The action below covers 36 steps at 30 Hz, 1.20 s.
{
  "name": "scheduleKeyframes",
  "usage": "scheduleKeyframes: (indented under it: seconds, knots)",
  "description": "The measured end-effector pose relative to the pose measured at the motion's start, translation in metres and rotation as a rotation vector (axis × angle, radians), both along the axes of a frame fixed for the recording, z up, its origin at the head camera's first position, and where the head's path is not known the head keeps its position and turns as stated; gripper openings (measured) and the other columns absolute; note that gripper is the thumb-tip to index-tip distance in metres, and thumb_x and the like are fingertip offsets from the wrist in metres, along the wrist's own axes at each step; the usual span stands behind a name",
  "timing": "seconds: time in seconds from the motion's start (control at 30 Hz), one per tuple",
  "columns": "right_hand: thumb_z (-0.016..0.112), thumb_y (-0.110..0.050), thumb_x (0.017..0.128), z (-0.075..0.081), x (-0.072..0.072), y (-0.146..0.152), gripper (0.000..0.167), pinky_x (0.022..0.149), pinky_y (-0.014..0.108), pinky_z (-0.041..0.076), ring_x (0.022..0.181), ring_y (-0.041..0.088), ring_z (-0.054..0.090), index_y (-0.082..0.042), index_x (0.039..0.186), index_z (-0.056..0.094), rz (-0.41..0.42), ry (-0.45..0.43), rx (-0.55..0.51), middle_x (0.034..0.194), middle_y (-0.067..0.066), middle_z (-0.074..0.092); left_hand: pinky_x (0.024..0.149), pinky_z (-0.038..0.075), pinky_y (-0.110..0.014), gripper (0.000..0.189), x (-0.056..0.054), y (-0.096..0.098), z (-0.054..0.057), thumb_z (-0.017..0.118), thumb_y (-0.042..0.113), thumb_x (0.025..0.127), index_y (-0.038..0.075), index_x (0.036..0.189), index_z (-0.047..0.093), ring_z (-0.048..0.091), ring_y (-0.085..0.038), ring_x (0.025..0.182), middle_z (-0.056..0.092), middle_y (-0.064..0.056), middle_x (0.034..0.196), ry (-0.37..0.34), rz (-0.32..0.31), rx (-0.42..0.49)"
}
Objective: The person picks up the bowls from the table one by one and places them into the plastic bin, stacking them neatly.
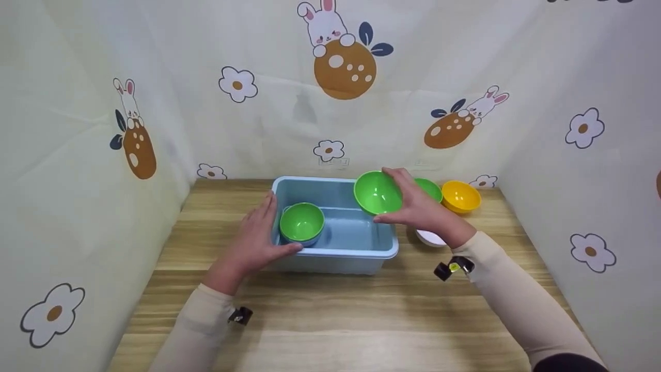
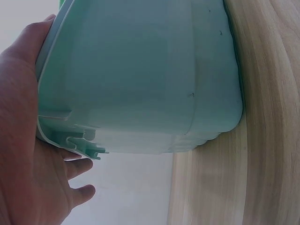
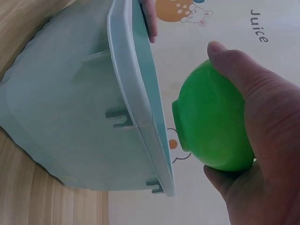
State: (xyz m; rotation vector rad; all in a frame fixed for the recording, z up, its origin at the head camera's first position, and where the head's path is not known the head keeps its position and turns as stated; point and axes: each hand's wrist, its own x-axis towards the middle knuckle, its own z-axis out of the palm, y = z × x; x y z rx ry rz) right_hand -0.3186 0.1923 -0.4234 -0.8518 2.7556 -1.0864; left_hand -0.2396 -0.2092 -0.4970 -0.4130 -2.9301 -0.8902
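My right hand (image 1: 413, 201) grips a green bowl (image 3: 213, 117) by its rim, thumb on one side and fingers on the other. The bowl is above the right part of a light blue plastic bin (image 1: 356, 253). At the bin's left front corner, my left hand (image 1: 253, 237) rests on the rim with straight, spread fingers; the thumb lies along the front edge. Inside the bin, at the left, another green bowl (image 1: 302, 221) sits nested on a blue bowl (image 1: 310, 242).
Right of the bin, on the wooden table (image 1: 330, 320), stand a yellow bowl (image 1: 461, 196), a further green bowl (image 1: 429, 189) and a white bowl (image 1: 431, 238) partly hidden by my right arm. Printed cloth walls (image 1: 268, 134) enclose the back and sides.
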Motion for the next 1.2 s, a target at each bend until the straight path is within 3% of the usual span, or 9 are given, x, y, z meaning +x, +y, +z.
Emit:
scheduleKeyframes:
  seconds: [0.3, 0.63, 0.87, 1.2]
  knots:
    - [0.101, -0.052, 0.077, 0.002, -0.008, -0.009, 0.125, 0.118, 0.055, 0.050, 0.141, 0.032, 0.053, -0.011, 0.172, 0.031, 0.059, -0.012, 0.011, 0.164, 0.010, 0.042, 0.134, 0.015, -0.065, 0.147, -0.001, 0.000, 0.000, 0.070, 0.095, 0.079, 0.006, 0.177, 0.007, 0.015, -0.045, 0.168, 0.006, -0.015, 0.185, 0.010, 0.003, 0.010]
    - [0.102, -0.042, 0.079, 0.009, -0.012, -0.025, 0.121, 0.117, 0.054, 0.051, 0.140, 0.032, 0.054, -0.011, 0.173, 0.031, 0.154, -0.016, 0.013, 0.162, 0.012, 0.044, 0.134, 0.014, -0.066, 0.141, -0.001, 0.000, -0.001, 0.082, 0.078, 0.083, 0.006, 0.178, 0.007, 0.016, -0.046, 0.168, 0.008, -0.016, 0.185, 0.010, 0.004, 0.036]
    - [0.100, -0.049, 0.079, 0.009, -0.020, -0.034, 0.121, 0.114, 0.046, 0.053, 0.137, 0.027, 0.054, -0.016, 0.173, 0.031, 0.180, -0.047, 0.018, 0.158, 0.007, 0.045, 0.134, 0.014, -0.065, 0.145, -0.001, 0.000, 0.000, 0.074, 0.090, 0.081, 0.005, 0.178, 0.008, 0.016, -0.045, 0.168, 0.010, -0.017, 0.185, 0.013, 0.001, 0.020]
    - [0.101, -0.044, 0.079, 0.006, -0.032, -0.047, 0.119, 0.116, 0.048, 0.052, 0.137, 0.028, 0.055, -0.012, 0.171, 0.033, 0.222, -0.045, 0.017, 0.156, 0.009, 0.046, 0.134, 0.012, -0.064, 0.146, -0.001, 0.000, 0.000, 0.072, 0.092, 0.080, 0.005, 0.178, 0.008, 0.014, -0.044, 0.168, 0.007, -0.016, 0.185, 0.004, 0.005, 0.006]
